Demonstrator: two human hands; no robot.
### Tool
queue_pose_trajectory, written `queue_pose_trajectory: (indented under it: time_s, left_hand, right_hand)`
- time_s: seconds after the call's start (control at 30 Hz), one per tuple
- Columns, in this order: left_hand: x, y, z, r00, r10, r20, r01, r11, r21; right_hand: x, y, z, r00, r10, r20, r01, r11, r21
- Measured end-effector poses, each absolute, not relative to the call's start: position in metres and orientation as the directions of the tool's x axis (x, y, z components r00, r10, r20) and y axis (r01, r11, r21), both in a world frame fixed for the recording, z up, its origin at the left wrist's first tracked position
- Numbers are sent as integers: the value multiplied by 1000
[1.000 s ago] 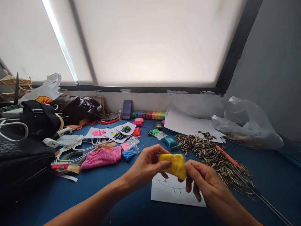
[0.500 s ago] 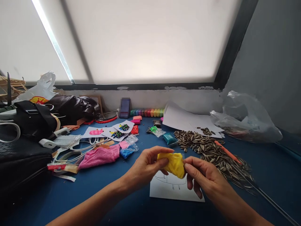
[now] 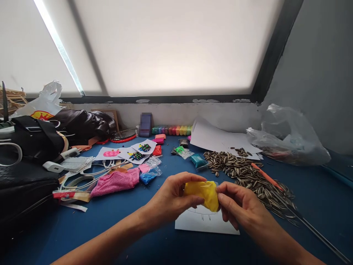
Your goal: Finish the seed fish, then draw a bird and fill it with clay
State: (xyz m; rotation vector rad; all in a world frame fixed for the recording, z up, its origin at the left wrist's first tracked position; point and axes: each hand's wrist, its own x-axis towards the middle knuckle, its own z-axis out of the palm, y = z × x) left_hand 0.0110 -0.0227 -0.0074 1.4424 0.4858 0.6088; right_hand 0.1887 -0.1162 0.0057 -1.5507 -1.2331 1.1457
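Note:
Between my two hands is a small clear packet of yellow modelling clay [image 3: 202, 193], held up over a sheet of white paper [image 3: 206, 225]. My left hand [image 3: 176, 195] grips its left side, thumb in front and fingers behind. At the packet's right edge, my right hand [image 3: 237, 204] pinches it between thumb and forefinger, the other fingers curled below. Pencil-like lines of a drawing show on the paper, its upper part hidden by the packet and hands.
Striped sunflower seeds [image 3: 234, 167] lie heaped at the right, with an orange-handled tool [image 3: 267, 176] across them. A teal clay packet [image 3: 198, 161] sits behind my hands. To the left are a pink cloth [image 3: 116, 182], decorated paper pieces [image 3: 135, 155], cables and a black bag [image 3: 24, 191].
The yellow packet has turned slightly and its face looks smoother. My left thumb has slid to the right across it. Both hands still hold it over the paper.

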Motion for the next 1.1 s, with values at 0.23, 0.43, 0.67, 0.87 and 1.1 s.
queue_pose_trajectory:
  time_s: [0.23,0.43,0.67,0.87,1.1]
  left_hand:
    - [11,-23,-3,762,641,92,-121,1,993]
    - [10,-25,3,767,635,92,-71,-59,996]
    - [9,-24,-2,751,657,65,-15,-82,996]
    - [9,-25,-2,754,652,73,-18,-91,996]
    - [9,-22,-4,767,638,66,5,-110,994]
  right_hand:
    - [187,-117,9,86,990,-116,295,-136,-946]
    - [187,-117,7,104,986,-133,259,-156,-953]
    - [185,-117,4,108,987,-116,250,-139,-958]
    - [184,-118,2,88,989,-119,202,-135,-970]
    - [183,-120,0,85,991,-108,182,-122,-976]
